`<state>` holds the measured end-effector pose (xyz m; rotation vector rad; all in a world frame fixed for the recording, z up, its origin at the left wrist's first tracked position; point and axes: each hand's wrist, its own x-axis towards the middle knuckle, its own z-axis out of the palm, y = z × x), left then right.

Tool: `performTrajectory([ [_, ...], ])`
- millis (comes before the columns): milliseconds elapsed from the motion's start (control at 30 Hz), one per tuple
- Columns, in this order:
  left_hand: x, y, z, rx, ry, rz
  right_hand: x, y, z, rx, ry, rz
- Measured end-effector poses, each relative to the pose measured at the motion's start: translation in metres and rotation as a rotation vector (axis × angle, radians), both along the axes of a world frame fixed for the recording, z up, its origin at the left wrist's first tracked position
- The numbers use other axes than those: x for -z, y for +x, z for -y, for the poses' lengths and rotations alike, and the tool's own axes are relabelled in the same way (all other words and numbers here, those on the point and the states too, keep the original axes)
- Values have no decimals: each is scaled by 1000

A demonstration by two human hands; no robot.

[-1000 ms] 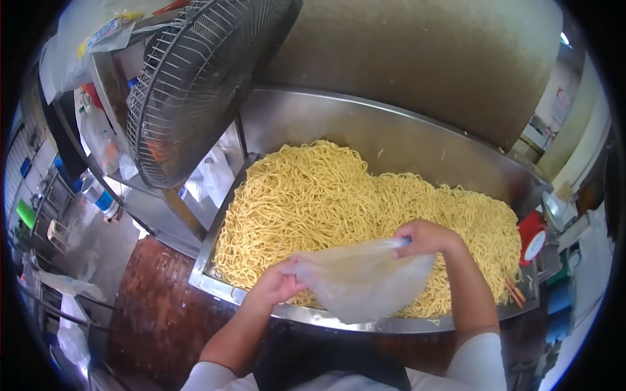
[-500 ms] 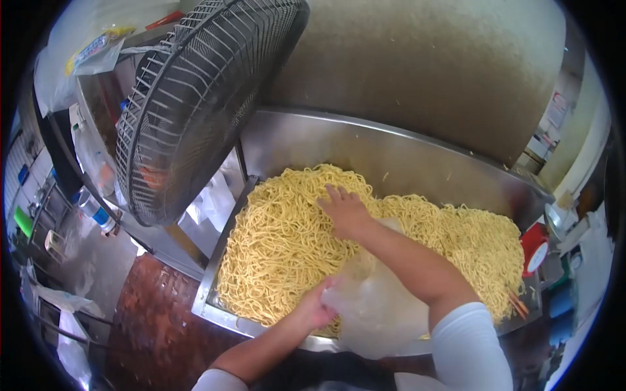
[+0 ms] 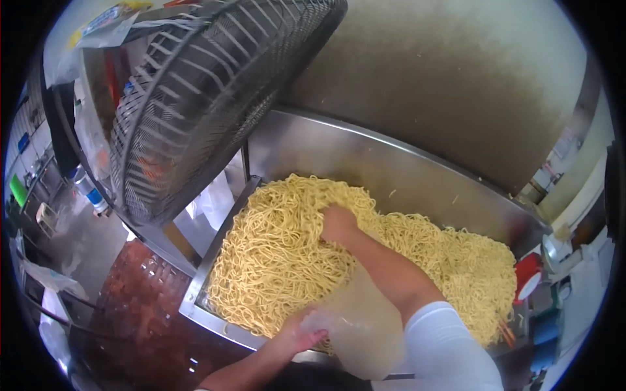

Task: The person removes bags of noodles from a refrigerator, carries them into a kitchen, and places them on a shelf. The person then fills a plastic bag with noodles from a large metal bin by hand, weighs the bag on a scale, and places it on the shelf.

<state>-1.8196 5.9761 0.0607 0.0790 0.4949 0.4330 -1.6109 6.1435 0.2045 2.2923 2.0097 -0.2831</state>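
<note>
Two hands: left (image 3: 301, 336) fingers pinch bag (image 3: 362, 326) (tray edge); right (image 3: 338, 225) fingers clutch noodles (image 3: 280, 254).

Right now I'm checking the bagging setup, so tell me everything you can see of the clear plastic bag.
The clear plastic bag is thin, translucent and cloudy, looks like soft film, and hangs slack and crumpled over the near rim of the steel tray. The left hand grips it at its left edge. The right forearm crosses just above it, while the right hand is buried in the yellow noodles farther back. Whether anything is inside the bag cannot be made out.
</note>
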Motion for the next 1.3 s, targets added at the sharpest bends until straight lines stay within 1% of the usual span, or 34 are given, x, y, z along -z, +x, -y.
performTrajectory([
  [33,14,4,0,9,-51,97,-2,0,19,62,-26,-174],
  [67,11,5,4,21,-102,191,8,7,39,64,-24,-159],
  [100,9,6,8,26,-104,205,21,18,62,47,170,-318],
  [133,-9,8,9,34,-117,80,25,27,79,29,365,-477],
  [167,-22,10,10,44,-130,-47,6,25,92,169,410,-752],
  [200,-22,14,9,56,-134,-38,-16,26,102,314,453,-1028],
  [267,-15,23,7,88,-99,-107,-70,38,105,393,580,-1394],
  [300,-19,26,7,108,-98,-108,-101,36,116,316,593,-1457],
  [333,-25,29,4,75,-94,-30,-129,34,126,233,609,-1516],
  [367,-33,34,-2,41,-88,49,-145,36,130,242,631,-1510],
  [400,-46,38,-6,59,-82,52,-158,36,132,123,631,-1555],
  [433,-58,40,-10,8,-75,57,-167,34,137,3,626,-1597],
  [467,-67,41,-14,-43,-74,59,-179,19,148,13,638,-1595],
  [533,-61,43,-36,-29,-42,100,-196,-23,166,317,493,-1472],
  [600,-59,32,-56,-27,-11,140,-168,-41,175,187,368,-1496],
  [633,-63,21,-62,-108,-46,171,-138,-42,175,178,228,-1390],
  [667,-64,12,-68,-191,-82,200,-96,-38,173,168,88,-1282],
  [700,-61,6,-76,-193,-87,192,-49,-38,174,-369,184,-517],
  [733,-56,2,-85,-160,-14,146,-42,-56,188,-282,-31,-653],
  [767,-54,-1,-90,-127,59,101,-27,-57,195,-285,-31,-661],
  [867,-50,-14,-84,-175,134,76,32,-39,197,-358,-457,-920],
  [900,-58,-21,-78,-182,124,61,31,-44,199,-376,-609,-1007],
  [933,-67,-29,-74,-133,205,85,27,-43,197,-382,-622,-1020],
  [967,-77,-36,-68,-85,291,111,-15,-50,188,-516,-623,-687],
  [1000,-81,-43,-62,-95,288,99,-41,-51,178,-640,-605,-350],
  [1033,-84,-51,-55,-80,533,-158,-44,-40,173,-620,-364,-326],
  [1067,-86,-61,-49,-55,773,-421,-43,-26,173,-589,-122,-304],
  [1100,-88,-83,-49,141,926,-651,-26,-10,176,-595,-118,-320],
  [1133,-79,-101,-49,147,924,-668,3,9,178,-590,100,-63],
  [1167,-69,-117,-48,285,1010,-842,29,23,179,-570,316,196],
  [1200,-64,-126,-46,429,1090,-1014,48,30,180,-571,318,182],
  [1233,-83,-122,-36,462,1091,-1073,65,35,179,-562,388,94],
  [1267,-91,-113,-30,454,1088,-1083,71,37,176,-557,458,12],
  [1300,-98,-101,-26,260,1084,-1017,60,32,171,-570,466,10],
])
